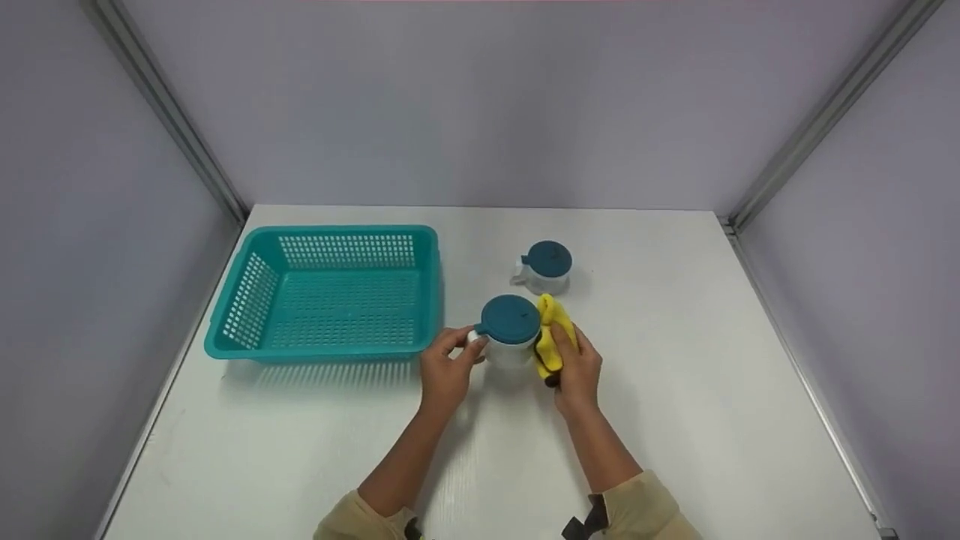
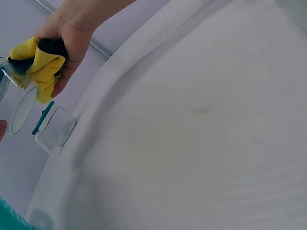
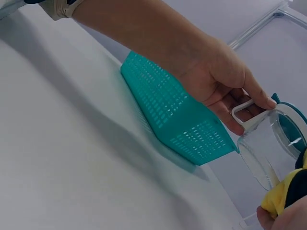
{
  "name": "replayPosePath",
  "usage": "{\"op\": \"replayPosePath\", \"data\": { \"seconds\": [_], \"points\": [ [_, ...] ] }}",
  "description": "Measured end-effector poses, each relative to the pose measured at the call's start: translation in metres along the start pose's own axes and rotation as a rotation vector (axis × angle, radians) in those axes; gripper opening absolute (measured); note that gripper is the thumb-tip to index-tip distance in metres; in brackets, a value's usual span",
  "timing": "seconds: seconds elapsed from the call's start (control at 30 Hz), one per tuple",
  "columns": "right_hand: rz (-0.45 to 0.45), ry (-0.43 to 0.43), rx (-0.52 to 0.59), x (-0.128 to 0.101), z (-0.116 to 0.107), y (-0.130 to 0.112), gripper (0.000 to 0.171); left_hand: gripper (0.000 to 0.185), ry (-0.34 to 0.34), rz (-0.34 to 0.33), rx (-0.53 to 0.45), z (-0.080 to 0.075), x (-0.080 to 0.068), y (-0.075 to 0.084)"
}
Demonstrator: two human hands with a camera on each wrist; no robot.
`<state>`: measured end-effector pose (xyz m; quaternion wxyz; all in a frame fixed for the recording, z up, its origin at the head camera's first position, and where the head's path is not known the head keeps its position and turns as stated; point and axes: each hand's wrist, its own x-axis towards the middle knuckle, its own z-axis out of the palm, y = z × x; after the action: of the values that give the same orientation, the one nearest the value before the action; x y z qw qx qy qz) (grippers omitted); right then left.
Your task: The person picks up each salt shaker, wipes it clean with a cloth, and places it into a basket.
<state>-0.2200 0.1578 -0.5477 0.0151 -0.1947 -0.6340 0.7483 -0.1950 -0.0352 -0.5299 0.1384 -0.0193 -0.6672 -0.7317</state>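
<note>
Jar (image 1: 510, 330) could be slipping if pushed hard, left hand (image 1: 448, 367) pinching its handle (image 3: 255, 119), right hand (image 1: 582, 367) gripping cloth (image 1: 550, 354) against it.

the table (image 1: 720, 360) offers open passage right of the right hand (image 1: 580, 369), toward the right wall (image 1: 862, 247). a narrow lane separates the basket (image 1: 315, 352) from the front jar (image 1: 510, 319); the left hand (image 1: 447, 369) obstructs its near end. the rear jar (image 1: 548, 259) blocks the path behind. the cloth (image 1: 550, 356) blocks the front jar's right side.
</note>
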Motion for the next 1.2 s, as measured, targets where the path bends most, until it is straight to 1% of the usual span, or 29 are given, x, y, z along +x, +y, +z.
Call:
{"op": "replayPosePath", "data": {
  "seconds": [0.07,0.17,0.2,0.27,0.3,0.37,0.43,0.5,0.57,0.6,0.73,0.8,0.9,1.07,1.2],
  "points": [
    [-0.018,-0.059,0.066,-0.003,0.002,0.001,0.081,0.016,0.005,0.004,0.008,0.0,0.002,0.002],
    [-0.063,-0.186,0.147,-0.007,0.003,0.005,0.068,0.016,0.015,0.015,0.021,0.0,0.003,0.003],
    [-0.078,-0.226,0.165,-0.008,0.003,0.006,0.066,0.016,0.017,0.018,0.023,-0.001,0.003,0.002],
    [-0.12,-0.275,0.148,-0.009,0.002,0.008,0.066,0.017,0.02,0.018,0.013,-0.001,0.002,0.002],
    [-0.143,-0.278,0.124,-0.009,0.002,0.009,0.067,0.017,0.021,0.019,0.008,-0.002,0.002,-0.002],
    [-0.189,-0.249,0.059,-0.008,0.001,0.01,0.07,0.016,0.026,0.008,0.0,-0.002,0.002,-0.002],
    [-0.238,-0.193,-0.039,-0.007,0.0,0.011,0.072,0.017,0.028,0.017,-0.006,-0.002,0.002,-0.002],
    [-0.276,-0.137,-0.111,-0.006,-0.001,0.011,0.069,0.017,0.028,0.033,-0.006,-0.003,0.002,0.0],
    [-0.302,-0.089,-0.17,-0.005,-0.001,0.011,0.065,0.017,0.022,0.051,-0.006,-0.003,0.001,0.005],
    [-0.311,-0.07,-0.189,-0.005,-0.001,0.011,0.062,0.018,0.018,0.059,-0.009,-0.004,0.001,0.006],
    [-0.35,0.004,-0.246,-0.002,-0.001,0.008,0.057,0.017,0.016,0.046,-0.015,-0.004,0.001,0.006],
    [-0.393,0.044,-0.296,0.0,-0.002,0.008,0.055,0.017,0.013,0.041,-0.015,-0.002,0.0,0.006],
    [-0.478,0.103,-0.372,0.001,-0.002,0.008,0.052,0.016,-0.011,0.051,-0.006,0.0,-0.001,0.005],
    [-0.636,0.142,-0.489,0.0,-0.002,0.008,0.055,0.015,-0.038,0.062,0.016,0.003,-0.004,0.004],
    [-0.734,0.118,-0.546,-0.001,-0.001,0.006,0.059,0.016,-0.026,0.052,0.029,0.003,-0.004,0.004]
  ]
}}
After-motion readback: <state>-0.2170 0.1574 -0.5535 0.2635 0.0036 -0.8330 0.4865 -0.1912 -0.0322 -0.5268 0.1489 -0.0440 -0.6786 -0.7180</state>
